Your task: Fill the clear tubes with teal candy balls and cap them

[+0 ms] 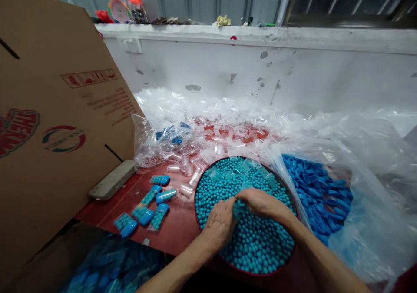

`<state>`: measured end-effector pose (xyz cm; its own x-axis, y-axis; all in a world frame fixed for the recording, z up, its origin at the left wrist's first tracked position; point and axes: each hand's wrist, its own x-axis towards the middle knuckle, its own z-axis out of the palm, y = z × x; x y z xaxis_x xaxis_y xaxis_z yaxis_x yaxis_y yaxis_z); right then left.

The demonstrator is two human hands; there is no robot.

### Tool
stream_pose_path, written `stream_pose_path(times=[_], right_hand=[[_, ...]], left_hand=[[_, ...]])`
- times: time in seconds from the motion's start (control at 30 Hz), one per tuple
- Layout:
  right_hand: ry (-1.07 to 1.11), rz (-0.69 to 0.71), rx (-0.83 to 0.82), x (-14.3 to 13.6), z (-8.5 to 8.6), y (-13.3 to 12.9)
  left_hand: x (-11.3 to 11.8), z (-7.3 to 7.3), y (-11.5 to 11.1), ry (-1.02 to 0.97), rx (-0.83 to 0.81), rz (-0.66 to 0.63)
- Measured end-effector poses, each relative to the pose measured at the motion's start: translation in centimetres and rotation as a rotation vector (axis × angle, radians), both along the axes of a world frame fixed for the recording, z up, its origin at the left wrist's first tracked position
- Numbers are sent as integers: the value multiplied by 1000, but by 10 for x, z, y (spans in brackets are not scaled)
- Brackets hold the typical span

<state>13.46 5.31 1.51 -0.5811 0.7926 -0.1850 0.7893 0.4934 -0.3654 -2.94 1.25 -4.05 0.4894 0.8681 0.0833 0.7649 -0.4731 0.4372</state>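
Both hands are close together over a round, red-rimmed basin (196, 197) full of small teal balls (260, 245). My left hand (220, 223) is closed, its back turned up and its fingers curled towards the other hand. Opposite it, my right hand (262, 202) bends down over the balls with its fingers closed and mostly hidden. A blurred teal patch shows between the hands; what they hold there I cannot make out. Small clear plastic containers (186, 191) lie beside the basin, a few on the balls themselves. Several filled containers with blue caps (159, 217) lie to the left.
A large cardboard box (65, 110) stands at left, with a grey block (112, 182) at its foot. Right of the basin, an open clear bag (365, 197) holds blue plastic caps (319, 197). More clear containers (234, 128) cover the back of the red table (176, 236).
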Motion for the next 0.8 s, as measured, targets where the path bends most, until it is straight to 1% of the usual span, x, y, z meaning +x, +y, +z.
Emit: stream_pose_path(times=[0.07, 0.13, 0.17, 0.23, 0.3, 0.37, 0.4, 0.47, 0.53, 0.6, 0.67, 0.7, 0.73, 0.8], right_hand=[[-55, -46, 116, -19, 11, 19], [10, -85, 230, -47, 14, 37], [40, -107, 257, -61, 12, 44], [37, -204, 246, -83, 3, 56], [30, -244, 233, -89, -8, 62], [77, -268, 240, -79, -17, 60], [148, -287, 245, -69, -20, 55], [376, -353, 228, -46, -25, 39], [619, -434, 122, -26, -28, 16], [758, -498, -34, -14, -32, -10], [806, -538, -108, -7, -34, -31], [799, -562, -104, -4, -35, -39], [785, -601, -80, -2, -35, -44], [791, -713, -45, 1, -35, -47]], left_hand=[[3, 4, -3, 65, -42, 60], [8, 8, -8, 122, -78, 93], [9, 9, -10, 138, -85, 100], [10, 8, -15, 126, -88, 99], [7, 7, -17, 41, -96, 99], [2, 7, -17, -140, -124, 115], [0, 8, -15, -260, -154, 132], [-3, 11, -7, -519, -256, 189], [-1, 12, 2, -768, -419, 237], [5, 13, 9, -990, -601, 258], [12, 14, 12, -1176, -731, 254], [15, 15, 12, -1245, -765, 250], [17, 16, 11, -1289, -775, 246], [19, 19, 8, -1303, -763, 232]])
